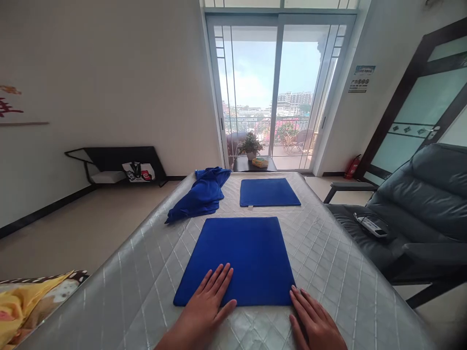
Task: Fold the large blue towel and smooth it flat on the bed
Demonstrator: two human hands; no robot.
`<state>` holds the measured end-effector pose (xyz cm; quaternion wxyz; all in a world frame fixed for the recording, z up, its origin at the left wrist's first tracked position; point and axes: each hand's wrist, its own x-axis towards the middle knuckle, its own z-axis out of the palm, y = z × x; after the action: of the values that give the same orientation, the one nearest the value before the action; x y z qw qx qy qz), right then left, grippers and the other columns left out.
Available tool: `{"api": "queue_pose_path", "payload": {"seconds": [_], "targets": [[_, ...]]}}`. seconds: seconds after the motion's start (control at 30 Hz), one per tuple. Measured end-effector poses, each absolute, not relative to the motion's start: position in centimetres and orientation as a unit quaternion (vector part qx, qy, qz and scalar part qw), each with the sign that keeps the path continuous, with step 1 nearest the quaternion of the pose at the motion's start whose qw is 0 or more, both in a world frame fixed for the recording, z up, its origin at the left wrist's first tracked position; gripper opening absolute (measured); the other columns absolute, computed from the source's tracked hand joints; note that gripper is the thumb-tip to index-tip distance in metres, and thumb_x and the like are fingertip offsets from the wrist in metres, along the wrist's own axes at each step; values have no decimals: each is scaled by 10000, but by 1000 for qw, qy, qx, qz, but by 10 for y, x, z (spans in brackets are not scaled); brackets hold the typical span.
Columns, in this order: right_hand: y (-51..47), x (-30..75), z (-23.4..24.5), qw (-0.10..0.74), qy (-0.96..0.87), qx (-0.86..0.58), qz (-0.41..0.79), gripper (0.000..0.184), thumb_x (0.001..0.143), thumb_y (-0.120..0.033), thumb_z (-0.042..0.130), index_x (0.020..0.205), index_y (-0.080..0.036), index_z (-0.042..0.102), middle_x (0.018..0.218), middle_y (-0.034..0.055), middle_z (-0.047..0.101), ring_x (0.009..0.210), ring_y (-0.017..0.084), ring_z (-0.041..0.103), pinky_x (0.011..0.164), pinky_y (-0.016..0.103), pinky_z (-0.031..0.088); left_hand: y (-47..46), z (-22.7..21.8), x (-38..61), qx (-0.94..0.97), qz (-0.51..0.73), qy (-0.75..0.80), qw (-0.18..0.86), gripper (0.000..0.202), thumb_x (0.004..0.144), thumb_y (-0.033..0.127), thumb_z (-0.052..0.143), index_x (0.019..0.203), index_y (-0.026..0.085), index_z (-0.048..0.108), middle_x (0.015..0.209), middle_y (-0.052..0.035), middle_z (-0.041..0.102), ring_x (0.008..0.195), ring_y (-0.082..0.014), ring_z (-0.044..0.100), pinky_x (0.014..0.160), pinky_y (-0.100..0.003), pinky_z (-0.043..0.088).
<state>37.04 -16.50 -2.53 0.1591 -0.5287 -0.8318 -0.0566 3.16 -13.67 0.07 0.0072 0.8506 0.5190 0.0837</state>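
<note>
A blue cloth (248, 257) lies flat and smooth on the silver quilted cover (328, 287) in front of me. My left hand (207, 304) rests palm down on its near left part, fingers stretched out. At its near right corner, my right hand (315, 318) lies flat with fingers extended, the fingertips touching the edge. Beyond it, a second blue cloth (269, 192) lies flat, a small white tag at its near edge. To the left of that, a crumpled pile of blue cloth (204, 192) sits near the far edge of the cover.
At the right stands a dark recliner chair (430, 194) with a white remote-like device (372, 226) on its seat. A small table with a potted plant (251, 145) is beyond the far edge. Patterned bedding (32, 301) shows at lower left.
</note>
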Motion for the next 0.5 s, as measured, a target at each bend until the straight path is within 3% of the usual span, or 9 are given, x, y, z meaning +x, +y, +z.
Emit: {"api": "queue_pose_path", "payload": {"seconds": [0.17,0.5], "targets": [[-168,369,-23,162,-822,-543,-57,511,956,-472,467,1432,-286,468,1444,0,488,1285,254,530,1002,369,518,-162,-18,-28,780,57,623,17,671,978,552,320,1527,269,56,1600,-29,233,1455,-244,280,1154,-455,301],[-168,370,-15,150,-837,-508,-138,495,951,-451,484,1392,-228,523,1405,18,527,1228,237,583,934,341,562,-175,-20,-24,751,90,654,10,724,951,579,379,1520,278,49,1583,-46,267,1412,-273,367,1092,-459,407]]}}
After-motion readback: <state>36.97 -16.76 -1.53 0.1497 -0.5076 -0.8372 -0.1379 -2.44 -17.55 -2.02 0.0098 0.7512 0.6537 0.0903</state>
